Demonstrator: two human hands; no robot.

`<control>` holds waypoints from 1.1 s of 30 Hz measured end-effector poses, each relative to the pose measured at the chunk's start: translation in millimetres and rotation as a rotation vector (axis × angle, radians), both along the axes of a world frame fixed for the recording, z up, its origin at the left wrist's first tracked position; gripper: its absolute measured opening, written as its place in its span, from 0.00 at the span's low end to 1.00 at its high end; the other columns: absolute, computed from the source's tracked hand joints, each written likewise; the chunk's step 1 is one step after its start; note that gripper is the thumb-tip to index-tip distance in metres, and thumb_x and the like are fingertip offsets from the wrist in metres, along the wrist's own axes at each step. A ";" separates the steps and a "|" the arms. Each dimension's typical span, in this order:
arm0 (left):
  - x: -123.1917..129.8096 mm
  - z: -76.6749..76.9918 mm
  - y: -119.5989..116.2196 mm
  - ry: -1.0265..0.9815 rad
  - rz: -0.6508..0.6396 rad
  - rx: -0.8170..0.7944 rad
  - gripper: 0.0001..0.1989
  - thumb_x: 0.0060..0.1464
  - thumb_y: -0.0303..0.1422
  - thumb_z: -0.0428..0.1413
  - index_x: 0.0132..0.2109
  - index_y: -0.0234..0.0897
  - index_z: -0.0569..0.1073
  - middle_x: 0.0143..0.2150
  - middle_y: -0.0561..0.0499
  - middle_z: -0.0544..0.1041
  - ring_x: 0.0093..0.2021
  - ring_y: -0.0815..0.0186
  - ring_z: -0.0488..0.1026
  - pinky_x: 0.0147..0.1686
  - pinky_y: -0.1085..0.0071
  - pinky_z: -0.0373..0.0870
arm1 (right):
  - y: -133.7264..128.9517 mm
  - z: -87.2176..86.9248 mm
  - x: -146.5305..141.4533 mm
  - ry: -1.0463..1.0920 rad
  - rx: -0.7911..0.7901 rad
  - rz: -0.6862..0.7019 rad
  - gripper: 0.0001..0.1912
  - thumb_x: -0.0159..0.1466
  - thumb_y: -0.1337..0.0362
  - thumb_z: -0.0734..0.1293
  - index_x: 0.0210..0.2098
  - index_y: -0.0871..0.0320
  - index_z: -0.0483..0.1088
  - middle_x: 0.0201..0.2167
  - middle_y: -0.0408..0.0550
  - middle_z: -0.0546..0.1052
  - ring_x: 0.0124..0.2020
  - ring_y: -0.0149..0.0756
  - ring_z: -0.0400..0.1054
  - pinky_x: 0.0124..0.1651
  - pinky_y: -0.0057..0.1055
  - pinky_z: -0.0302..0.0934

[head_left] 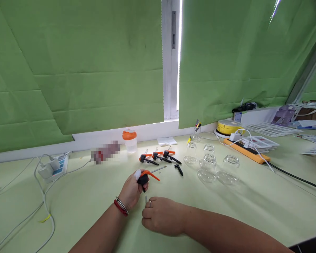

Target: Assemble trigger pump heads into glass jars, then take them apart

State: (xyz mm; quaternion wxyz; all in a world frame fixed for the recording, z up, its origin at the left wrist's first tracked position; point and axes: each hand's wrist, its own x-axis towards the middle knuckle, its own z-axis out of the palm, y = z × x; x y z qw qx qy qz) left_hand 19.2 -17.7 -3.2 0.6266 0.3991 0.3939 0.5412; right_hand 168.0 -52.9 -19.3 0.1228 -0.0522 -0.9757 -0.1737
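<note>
While green blinds [94, 63] fill the background, a pale green table [81, 218] spreads beneath them, with an orange power strip [259, 158] lying on its right side, white plugs set in it. The right hand [164, 216] is over the near middle of the table, its fingers curled and pressed together around a slim metal shaft whose end pokes up past them; whatever else they enclose is hidden. Just beyond it and a little to its left, the left hand [131, 191] pinches a black-and-orange part [143, 179] between thumb and fingers, one digit wrapped in white. Several clear jars [207, 172] stand to the right of the hands, well apart from them, and a cup with an orange lid [131, 144] stands near the blinds. Three similar black-and-orange assemblies [156, 155] lie in a row beyond the held part. A small black piece [179, 170] lies alone to their right, near the jars. Thinnest of all is the slim metal shaft [146, 199] at the right fingers, just below the held part.
</note>
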 end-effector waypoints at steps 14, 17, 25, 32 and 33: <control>-0.6 -8.2 3.1 -0.120 -0.094 -0.045 0.11 0.55 0.36 0.51 0.39 0.31 0.68 0.26 0.50 0.70 0.24 0.67 0.66 0.26 0.69 0.64 | 2.0 0.2 0.7 0.030 0.020 0.005 0.08 0.59 0.73 0.60 0.25 0.58 0.66 0.24 0.43 0.68 0.27 0.31 0.57 0.35 0.30 0.52; 0.9 -8.2 2.2 -0.126 -0.106 -0.056 0.11 0.56 0.36 0.51 0.39 0.31 0.68 0.27 0.49 0.70 0.24 0.67 0.67 0.26 0.69 0.64 | 1.5 0.9 0.9 0.017 0.019 -0.001 0.08 0.58 0.74 0.60 0.25 0.58 0.66 0.25 0.42 0.68 0.26 0.31 0.57 0.35 0.30 0.53; 3.0 -9.3 0.9 -0.125 -0.139 -0.103 0.11 0.56 0.36 0.51 0.40 0.31 0.69 0.26 0.50 0.69 0.24 0.67 0.67 0.27 0.69 0.65 | -1.1 10.5 3.3 -0.084 -0.011 -0.087 0.04 0.56 0.72 0.63 0.28 0.58 0.66 0.27 0.42 0.69 0.25 0.31 0.58 0.32 0.30 0.54; 4.0 -7.4 -2.7 -0.122 -0.173 -0.127 0.11 0.56 0.35 0.50 0.39 0.32 0.71 0.23 0.52 0.69 0.23 0.68 0.66 0.27 0.70 0.64 | 4.3 10.9 4.3 -0.033 -0.165 -0.044 0.07 0.54 0.74 0.62 0.30 0.58 0.68 0.28 0.45 0.72 0.28 0.33 0.61 0.35 0.31 0.57; 4.5 -6.6 -3.5 -0.121 -0.184 -0.135 0.10 0.55 0.35 0.51 0.38 0.32 0.71 0.23 0.52 0.69 0.24 0.68 0.66 0.27 0.70 0.64 | 6.3 11.5 4.7 0.035 -0.244 -0.019 0.08 0.54 0.74 0.61 0.31 0.58 0.69 0.30 0.45 0.72 0.30 0.33 0.63 0.37 0.31 0.58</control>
